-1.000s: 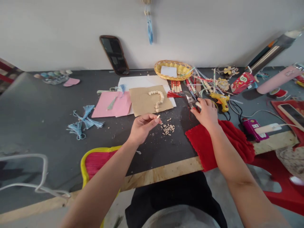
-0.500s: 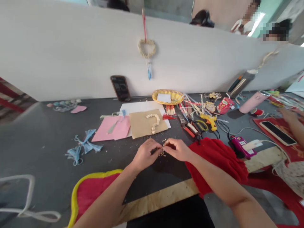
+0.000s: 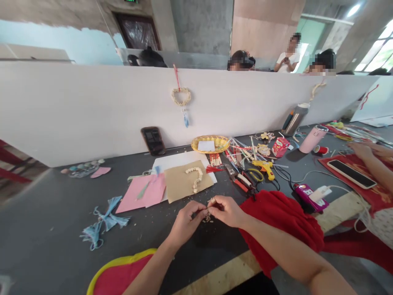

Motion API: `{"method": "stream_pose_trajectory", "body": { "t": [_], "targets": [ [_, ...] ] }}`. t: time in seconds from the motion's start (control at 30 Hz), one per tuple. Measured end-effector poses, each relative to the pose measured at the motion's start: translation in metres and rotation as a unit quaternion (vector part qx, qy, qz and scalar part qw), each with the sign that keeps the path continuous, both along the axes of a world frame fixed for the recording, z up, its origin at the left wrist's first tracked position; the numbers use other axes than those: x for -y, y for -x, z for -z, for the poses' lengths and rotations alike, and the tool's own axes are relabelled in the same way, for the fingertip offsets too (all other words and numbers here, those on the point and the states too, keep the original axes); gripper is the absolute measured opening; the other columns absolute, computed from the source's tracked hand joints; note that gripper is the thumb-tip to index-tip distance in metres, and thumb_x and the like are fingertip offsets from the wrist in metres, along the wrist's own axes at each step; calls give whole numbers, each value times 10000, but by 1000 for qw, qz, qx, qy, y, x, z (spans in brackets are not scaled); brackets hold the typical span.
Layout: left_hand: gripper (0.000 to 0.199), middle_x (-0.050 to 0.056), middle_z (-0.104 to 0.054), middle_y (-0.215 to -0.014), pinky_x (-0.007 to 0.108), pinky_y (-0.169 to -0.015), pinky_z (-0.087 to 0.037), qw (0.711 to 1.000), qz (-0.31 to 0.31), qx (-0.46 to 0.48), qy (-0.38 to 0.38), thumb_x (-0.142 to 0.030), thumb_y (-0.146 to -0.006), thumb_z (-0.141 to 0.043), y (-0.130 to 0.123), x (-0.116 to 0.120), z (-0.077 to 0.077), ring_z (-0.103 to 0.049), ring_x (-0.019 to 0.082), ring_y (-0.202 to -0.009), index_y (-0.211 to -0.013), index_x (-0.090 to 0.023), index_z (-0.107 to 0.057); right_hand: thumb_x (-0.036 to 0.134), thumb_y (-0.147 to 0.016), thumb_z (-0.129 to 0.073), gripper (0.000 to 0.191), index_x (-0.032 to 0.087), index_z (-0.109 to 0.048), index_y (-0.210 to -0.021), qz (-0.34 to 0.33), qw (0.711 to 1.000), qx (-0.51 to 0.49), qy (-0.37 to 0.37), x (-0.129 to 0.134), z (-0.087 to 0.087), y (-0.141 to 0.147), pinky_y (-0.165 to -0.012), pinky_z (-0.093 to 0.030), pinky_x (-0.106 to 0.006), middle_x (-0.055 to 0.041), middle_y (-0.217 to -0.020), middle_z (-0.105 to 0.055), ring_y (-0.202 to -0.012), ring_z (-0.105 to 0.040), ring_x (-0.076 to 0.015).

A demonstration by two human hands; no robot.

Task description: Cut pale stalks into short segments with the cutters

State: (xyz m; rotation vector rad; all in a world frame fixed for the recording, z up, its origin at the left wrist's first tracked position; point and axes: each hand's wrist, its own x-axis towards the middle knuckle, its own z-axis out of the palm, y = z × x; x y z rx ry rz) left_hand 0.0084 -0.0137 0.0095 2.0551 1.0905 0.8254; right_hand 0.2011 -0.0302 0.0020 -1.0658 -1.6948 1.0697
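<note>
My left hand (image 3: 188,220) and my right hand (image 3: 226,211) meet above the dark table, thumbs and fingertips pinched together. Whatever sits between the fingertips is too small to make out. Small pale pieces (image 3: 208,220) lie scattered on the tabletop just under my fingers. Beyond them, a curved string of cream-coloured pieces (image 3: 199,176) rests on a brown sheet (image 3: 176,184). A finished-looking heart of similar pieces (image 3: 172,97) hangs by a red cord on the white partition, with a blue tassel (image 3: 186,120) below it.
Blue tassels (image 3: 115,219) and pink paper (image 3: 126,198) lie to the left. Behind stand a phone (image 3: 152,141) and a yellow basket (image 3: 195,144). Rightward are pliers (image 3: 241,184), a yellow glue gun (image 3: 267,169), red cloth (image 3: 281,227), a power strip (image 3: 302,191) and a co-worker's arm (image 3: 376,170).
My view has tilted upward, so the table sits lower and more of the room shows above the partition. Both hands remain pinched together over the small pieces.
</note>
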Motion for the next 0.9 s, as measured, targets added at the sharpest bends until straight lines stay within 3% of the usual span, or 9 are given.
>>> {"method": "stream_pose_trajectory", "body": {
  "t": [0.2,0.37,0.57,0.7,0.9],
  "targets": [
    [170,21,-664,-763,258,-686,-476,1000,-14,-9,-22,-326,-879,-592,-1,1,1,-631,161,-735,-806,-214,-696,247,-881,-545,131,195,-586,-769,-6,999,18,-28,2,-3,0,-616,-396,-215,31,-680,-565,-631,-522,-100],
    [258,22,-639,-695,256,-683,-469,997,33,-35,-66,-280,-931,-511,-3,2,0,-605,167,-743,-737,-209,-667,228,-892,-514,109,194,-571,-806,-10,995,68,-71,3,-3,0,-655,-405,-229,13,-730,-585,-680,-531,-114],
    [166,23,-668,-749,262,-686,-483,998,-16,-11,-53,-304,-884,-590,-4,2,-2,-618,167,-744,-782,-220,-691,236,-863,-557,85,191,-599,-803,7,999,16,-32,0,0,1,-614,-413,-210,19,-718,-603,-646,-544,-102],
    [216,24,-634,-709,260,-678,-479,998,-2,10,-55,-282,-889,-567,-6,2,-3,-612,164,-733,-708,-208,-658,275,-874,-544,131,190,-577,-780,-36,999,-27,25,0,-3,0,-538,-392,-198,48,-626,-531,-543,-502,-83],
    [245,28,-593,-684,256,-650,-462,998,11,21,-64,-253,-900,-541,-9,7,-7,-589,163,-711,-677,-198,-626,375,-871,-573,209,194,-561,-766,-51,996,-50,47,2,-5,-1,-538,-389,-209,56,-597,-503,-534,-484,-85]
  ]
}}
